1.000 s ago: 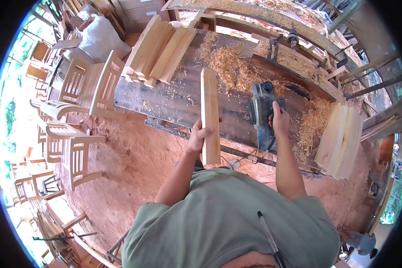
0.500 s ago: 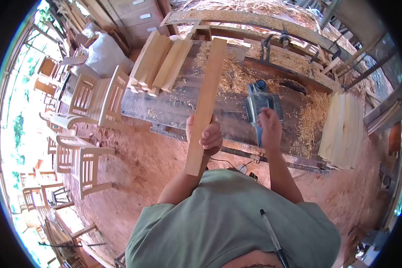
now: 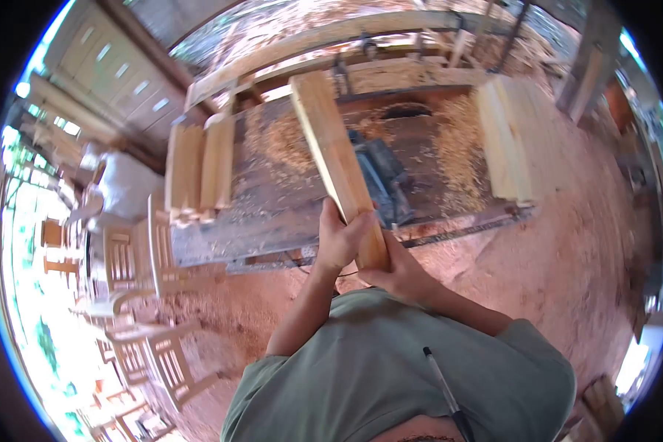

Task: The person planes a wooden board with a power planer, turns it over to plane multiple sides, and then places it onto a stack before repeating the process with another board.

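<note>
A long wooden board (image 3: 337, 151) is held up in front of me, tilted with its far end over the workbench. My left hand (image 3: 344, 237) is closed around its side, thumb across the upper face. Close to the near end, my right hand (image 3: 404, 272) grips the board from the other side. Behind the board, an electric hand planer (image 3: 383, 177) lies on the dark workbench (image 3: 272, 225), partly covered by the board. Wood shavings (image 3: 280, 140) are scattered around it.
Stacked wooden boards (image 3: 199, 166) lie on the bench's left end, and pale boards (image 3: 510, 140) on its right end. Wooden chairs (image 3: 151, 361) stand on the floor at left. A long beam (image 3: 331, 33) with clamps runs behind the bench.
My right hand has left the planer's side and taken hold of the board's near end. The board has turned, showing an edge. My view has swung right.
</note>
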`<control>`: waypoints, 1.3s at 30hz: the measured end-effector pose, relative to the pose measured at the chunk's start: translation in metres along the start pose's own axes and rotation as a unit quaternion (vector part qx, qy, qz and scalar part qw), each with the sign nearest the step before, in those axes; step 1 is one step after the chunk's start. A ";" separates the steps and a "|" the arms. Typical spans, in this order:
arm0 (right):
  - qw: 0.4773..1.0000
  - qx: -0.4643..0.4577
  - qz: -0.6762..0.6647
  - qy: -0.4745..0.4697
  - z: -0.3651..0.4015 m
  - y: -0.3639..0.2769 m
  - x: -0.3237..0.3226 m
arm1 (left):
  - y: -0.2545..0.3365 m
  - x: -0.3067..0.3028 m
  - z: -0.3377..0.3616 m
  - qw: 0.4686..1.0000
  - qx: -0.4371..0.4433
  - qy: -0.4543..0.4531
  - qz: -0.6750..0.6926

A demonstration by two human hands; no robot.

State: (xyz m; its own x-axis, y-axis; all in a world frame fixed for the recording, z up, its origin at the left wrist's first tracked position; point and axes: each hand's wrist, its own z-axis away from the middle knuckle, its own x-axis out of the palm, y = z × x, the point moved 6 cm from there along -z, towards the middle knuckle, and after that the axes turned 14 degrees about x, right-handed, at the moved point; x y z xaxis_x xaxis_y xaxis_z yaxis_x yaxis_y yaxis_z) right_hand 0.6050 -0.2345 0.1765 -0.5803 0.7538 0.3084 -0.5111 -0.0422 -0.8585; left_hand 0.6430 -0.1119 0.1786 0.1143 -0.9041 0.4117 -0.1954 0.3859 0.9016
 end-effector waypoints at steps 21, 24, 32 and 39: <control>0.659 -0.037 0.290 0.693 0.163 -0.091 -0.425 | -0.089 -0.047 0.057 0.746 -0.191 -0.360 -0.527; 0.624 0.014 0.354 0.696 0.156 -0.096 -0.478 | -0.098 -0.057 0.064 0.766 -0.160 -0.346 -0.517; 0.663 -0.020 0.360 0.656 0.145 -0.063 -0.520 | -0.091 -0.087 0.082 0.794 -0.234 -0.272 -0.491; 0.566 0.016 0.491 0.662 0.151 -0.041 -0.556 | -0.070 -0.128 0.072 0.835 -0.231 -0.212 -0.452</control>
State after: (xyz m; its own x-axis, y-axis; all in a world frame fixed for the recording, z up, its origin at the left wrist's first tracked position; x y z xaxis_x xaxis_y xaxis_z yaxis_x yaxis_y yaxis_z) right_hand 0.8527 -0.7511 0.1019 0.3784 0.1864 -0.9067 -0.3782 -0.8629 -0.3352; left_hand 0.5723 -0.0367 0.0534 -0.3631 -0.8098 -0.4608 0.1911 -0.5488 0.8139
